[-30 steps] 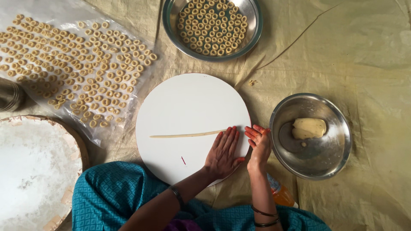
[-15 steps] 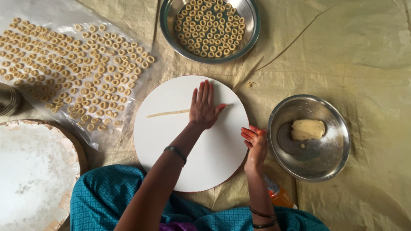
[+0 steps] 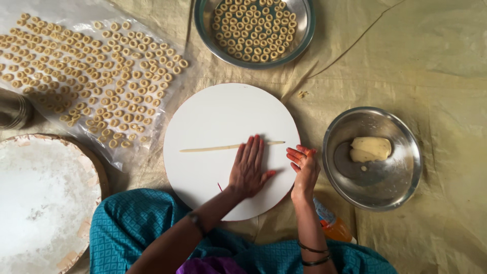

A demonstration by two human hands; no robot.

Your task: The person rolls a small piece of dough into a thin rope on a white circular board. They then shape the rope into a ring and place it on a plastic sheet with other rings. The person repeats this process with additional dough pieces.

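Note:
A thin rope of pale dough (image 3: 213, 148) lies across a round white board (image 3: 203, 116). My left hand (image 3: 248, 170) lies flat, palm down, on the right part of the rope, with the fingertips over it. My right hand (image 3: 303, 165), its fingertips stained red, rests on its side against the board's right edge and holds nothing. A steel bowl (image 3: 390, 193) to the right holds a lump of the same dough (image 3: 371, 148).
Several small dough rings lie on a clear plastic sheet (image 3: 152, 147) at the upper left, and more fill a steel plate (image 3: 203, 30) at the top. A floured round board (image 3: 45, 203) is at the lower left, an orange bottle (image 3: 332, 226) by my right wrist.
My left hand has drawn back from the far part of the board toward me, rolling the dough rope nearer. The rope now looks longer. My right hand has stayed at the board's edge.

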